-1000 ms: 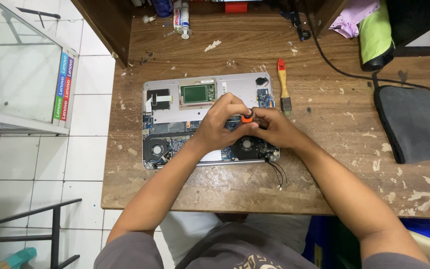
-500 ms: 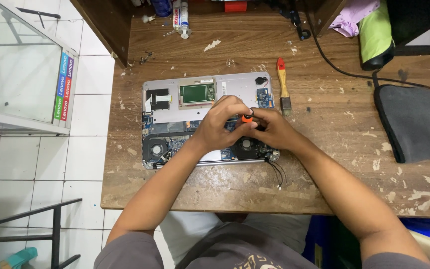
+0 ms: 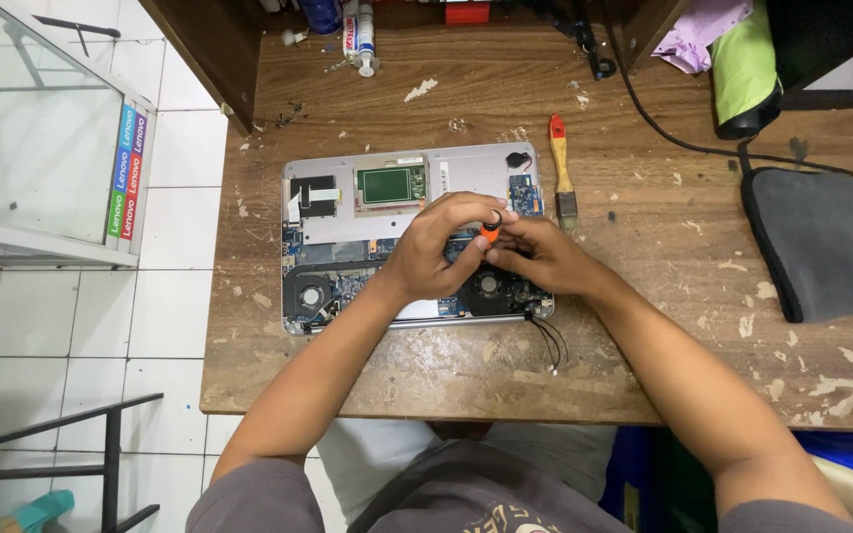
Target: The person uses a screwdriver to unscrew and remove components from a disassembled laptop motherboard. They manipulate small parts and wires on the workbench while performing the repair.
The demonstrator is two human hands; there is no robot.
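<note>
Opened laptop (image 3: 417, 237): silver shell, green board patch, blue circuit boards, black fans. Screwdriver (image 3: 490, 233): orange handle, black cap. Brush (image 3: 562, 168): red and yellow handle, dark bristles. Desk (image 3: 466, 375): brown wood grain, flecked with white chips. Cloth (image 3: 826, 247): grey, black edging. Floor tiles (image 3: 81, 326): white.

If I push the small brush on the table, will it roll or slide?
The brush would probably slide, not roll: its bristle end looks flat and wide. It seems light, with a thin orange handle, so a small push should move it. The rough, flaking table may slow it slightly.
</note>
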